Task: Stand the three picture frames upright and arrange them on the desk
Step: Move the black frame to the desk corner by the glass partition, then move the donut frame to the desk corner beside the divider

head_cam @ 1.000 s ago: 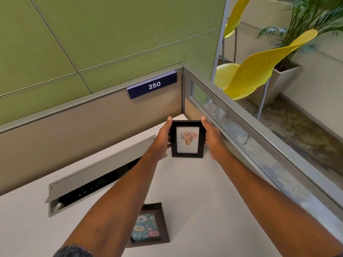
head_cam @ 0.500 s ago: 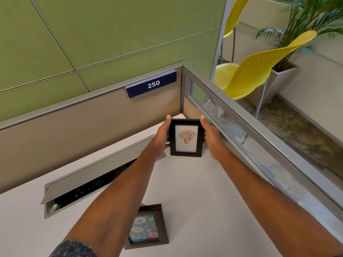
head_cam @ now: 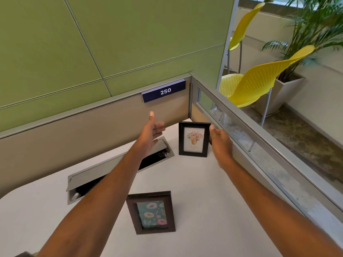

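Note:
A black picture frame point(head_cam: 194, 139) with a flower-pot print stands upright on the white desk point(head_cam: 204, 191) near the back right corner. My right hand point(head_cam: 220, 141) is just to its right with loosely curled fingers. Its thumb tip is at the frame's top right corner, and I cannot tell if it touches. My left hand point(head_cam: 152, 129) hovers open to the left of the frame, apart from it, thumb up. A brown picture frame point(head_cam: 151, 213) with a doughnut print lies flat on the desk between my forearms. No third frame is in view.
A grey cable hatch point(head_cam: 118, 169) with its lid raised runs along the desk's back, under my left forearm. A beige partition with a "250" sign point(head_cam: 164, 91) is behind, and a glass-topped divider point(head_cam: 241, 127) lines the right. Beyond it are yellow chairs point(head_cam: 259, 80) and a planter.
The black frame was held up by both hands; it now stands on the desk. My left hand has let go and swung left, and my right hand has loosened at the edge.

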Tool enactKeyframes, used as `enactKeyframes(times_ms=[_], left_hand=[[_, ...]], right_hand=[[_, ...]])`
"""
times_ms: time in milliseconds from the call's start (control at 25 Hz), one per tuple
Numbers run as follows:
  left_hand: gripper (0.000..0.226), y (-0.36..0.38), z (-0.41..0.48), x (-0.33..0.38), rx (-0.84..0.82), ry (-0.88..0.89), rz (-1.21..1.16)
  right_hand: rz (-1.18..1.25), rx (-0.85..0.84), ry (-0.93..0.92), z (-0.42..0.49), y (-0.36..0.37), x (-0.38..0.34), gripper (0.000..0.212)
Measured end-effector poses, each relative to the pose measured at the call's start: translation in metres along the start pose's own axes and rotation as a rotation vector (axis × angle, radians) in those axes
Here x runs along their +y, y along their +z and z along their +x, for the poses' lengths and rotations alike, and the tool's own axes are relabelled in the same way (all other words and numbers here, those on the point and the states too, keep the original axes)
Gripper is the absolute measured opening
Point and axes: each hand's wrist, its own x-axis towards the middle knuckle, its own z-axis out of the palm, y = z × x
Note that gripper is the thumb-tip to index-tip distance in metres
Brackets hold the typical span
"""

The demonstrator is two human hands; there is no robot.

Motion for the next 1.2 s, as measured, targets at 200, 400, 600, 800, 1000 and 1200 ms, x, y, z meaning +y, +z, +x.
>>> enactKeyframes(times_ms=[200,400,600,800,1000,1200], left_hand=[[0.09,-0.056,-0.076,-0.026,0.139,0.099,-0.08],[0.095,-0.092,-0.149,-0.084,0.253,0.022,-0.135],[0.103,-0.1,-0.199,-0.139,0.281,-0.104,-0.137],[0.098,-0.083,-0.219,-0.166,0.197,-0.17,-0.065],[0.074,-0.063,-0.222,-0.174,0.109,-0.164,-0.054],[0.07,-0.063,-0.224,-0.177,0.113,-0.157,-0.113]], right_hand=[[0.095,-0.042,0.002,-0.072,-0.006,0.015,0.046],[0.089,-0.301,0.134,-0.139,0.01,0.034,0.044],[0.056,-0.499,0.213,-0.18,0.029,0.044,0.068],[0.047,-0.597,0.286,-0.208,0.035,0.054,0.092],[0.113,-0.619,0.375,-0.223,0.045,0.064,0.073],[0.13,-0.578,0.387,-0.23,0.044,0.063,0.074]])
